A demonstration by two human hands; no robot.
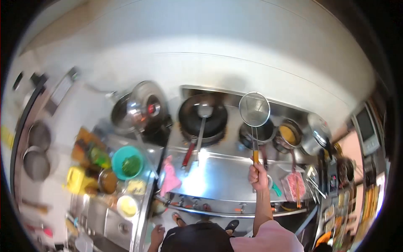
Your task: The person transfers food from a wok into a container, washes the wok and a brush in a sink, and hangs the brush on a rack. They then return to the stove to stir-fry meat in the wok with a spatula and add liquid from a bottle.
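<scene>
My right hand (257, 178) is closed around the wooden-and-metal handle of a mesh strainer (255, 110). The strainer's round net is raised over the right side of the stove, overlapping a dark pan (263, 132) in the view. Low at the left, my left hand (158, 232) hangs beside my body, near the counter's front rail, its fingers loosely apart with nothing visible in them. A black wok (189, 119) with a red handle sits on the middle burner, with a metal ladle (201, 136) lying in it.
A pink cloth (169, 175) lies at the steel counter's left edge. Left of it are a teal bowl (119, 156) of greens, a yellow jug (79, 180) and a sink (107, 218). On the right stand a pot of yellowish food (288, 134) and a tray of pink meat (292, 187) with chopsticks.
</scene>
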